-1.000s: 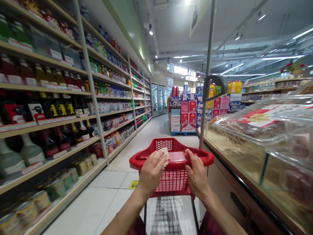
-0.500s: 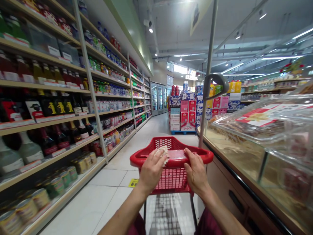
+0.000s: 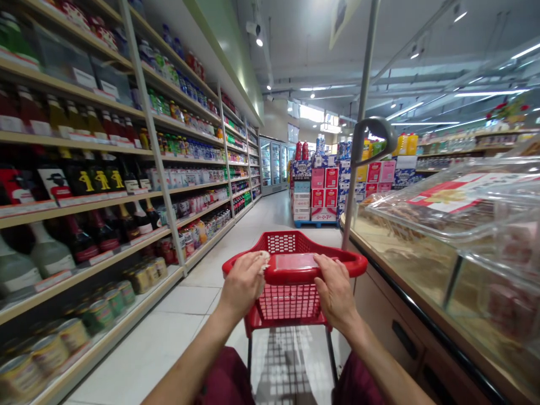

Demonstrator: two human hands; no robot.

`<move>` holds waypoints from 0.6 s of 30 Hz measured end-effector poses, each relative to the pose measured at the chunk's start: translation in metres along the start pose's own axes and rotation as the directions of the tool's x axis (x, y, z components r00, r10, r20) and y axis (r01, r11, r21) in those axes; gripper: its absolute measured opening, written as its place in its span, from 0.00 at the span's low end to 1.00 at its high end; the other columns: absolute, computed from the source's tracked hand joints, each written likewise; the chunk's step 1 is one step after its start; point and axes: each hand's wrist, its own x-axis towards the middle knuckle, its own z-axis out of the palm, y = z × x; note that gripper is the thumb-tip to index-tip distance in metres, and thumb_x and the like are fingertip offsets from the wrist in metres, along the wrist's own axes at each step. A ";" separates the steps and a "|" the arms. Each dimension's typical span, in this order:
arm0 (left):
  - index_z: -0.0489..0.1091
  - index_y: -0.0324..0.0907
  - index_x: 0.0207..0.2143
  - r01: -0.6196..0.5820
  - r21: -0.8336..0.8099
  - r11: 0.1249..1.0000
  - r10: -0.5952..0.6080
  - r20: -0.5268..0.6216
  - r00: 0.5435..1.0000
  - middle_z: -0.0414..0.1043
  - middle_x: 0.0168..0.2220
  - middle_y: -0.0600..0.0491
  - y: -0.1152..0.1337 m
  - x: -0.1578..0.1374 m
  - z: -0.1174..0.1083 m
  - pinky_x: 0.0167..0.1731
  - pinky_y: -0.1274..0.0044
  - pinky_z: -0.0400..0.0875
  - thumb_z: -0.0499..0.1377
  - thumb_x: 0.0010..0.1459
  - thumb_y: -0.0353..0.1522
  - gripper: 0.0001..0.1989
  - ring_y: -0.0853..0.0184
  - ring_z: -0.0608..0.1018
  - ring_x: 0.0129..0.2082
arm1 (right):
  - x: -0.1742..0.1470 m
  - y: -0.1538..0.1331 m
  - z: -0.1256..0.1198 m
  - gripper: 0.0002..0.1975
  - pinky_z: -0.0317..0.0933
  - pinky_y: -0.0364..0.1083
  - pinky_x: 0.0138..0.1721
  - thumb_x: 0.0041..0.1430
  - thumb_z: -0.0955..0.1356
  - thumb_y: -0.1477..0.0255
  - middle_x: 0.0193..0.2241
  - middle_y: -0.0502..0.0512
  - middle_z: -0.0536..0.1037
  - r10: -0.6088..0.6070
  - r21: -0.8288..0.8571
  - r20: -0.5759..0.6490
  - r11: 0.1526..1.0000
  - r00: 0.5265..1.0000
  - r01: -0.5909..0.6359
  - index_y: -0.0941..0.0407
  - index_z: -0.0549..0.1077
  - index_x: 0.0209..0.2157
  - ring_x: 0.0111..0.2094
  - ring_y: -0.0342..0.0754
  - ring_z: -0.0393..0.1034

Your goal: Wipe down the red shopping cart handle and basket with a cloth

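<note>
In front of me stands a red shopping cart [image 3: 291, 304], its wide red handle [image 3: 295, 270] facing me. My left hand [image 3: 244, 281] is closed on a crumpled cream-white cloth [image 3: 265, 260] and presses it against the left part of the handle. Most of that cloth is hidden under the fingers. On the right part of the handle rests my right hand [image 3: 335, 284], its fingers curled over the top and the thumb on the near side. Between the hands lies a flat pale-pink panel [image 3: 294, 261].
Shelves [image 3: 101, 197] of bottles and cans line the left side. Close on the right is a glass-sided counter [image 3: 405, 253] with clear plastic food boxes [image 3: 442, 197]. A grey post [image 3: 363, 90] rises at its corner. Stacked cartons [image 3: 324, 197] stand ahead beside the tiled aisle.
My left hand has slid leftward along the handle with the cloth, uncovering more of the pink panel. My right hand keeps its place on the handle.
</note>
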 end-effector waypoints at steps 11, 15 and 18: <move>0.68 0.41 0.34 0.219 0.109 0.970 -0.234 0.154 0.960 0.67 0.30 0.52 0.010 0.003 -0.014 0.38 0.71 0.66 0.48 0.54 0.27 0.10 0.65 0.68 0.34 | 0.006 0.025 0.002 0.18 0.46 0.55 0.51 0.59 0.55 0.65 0.47 0.58 0.68 -0.058 -0.018 0.040 0.998 0.998 0.059 0.56 0.64 0.46 0.50 0.52 0.58; 0.68 0.40 0.38 0.177 0.073 0.982 -0.185 0.122 0.975 0.69 0.34 0.50 0.047 0.010 0.004 0.39 0.70 0.68 0.49 0.52 0.25 0.12 0.65 0.69 0.36 | 0.020 0.069 -0.002 0.18 0.48 0.56 0.51 0.59 0.54 0.65 0.46 0.58 0.70 0.027 0.008 0.079 1.000 0.997 -0.028 0.55 0.66 0.44 0.48 0.51 0.60; 0.67 0.40 0.41 -0.006 -0.046 0.999 0.007 0.022 1.000 0.69 0.42 0.49 0.074 0.016 0.019 0.45 0.70 0.66 0.49 0.54 0.26 0.13 0.65 0.69 0.43 | 0.030 0.076 -0.006 0.18 0.49 0.58 0.50 0.59 0.53 0.65 0.45 0.58 0.70 0.112 0.023 0.068 0.993 0.991 -0.113 0.54 0.68 0.42 0.49 0.53 0.60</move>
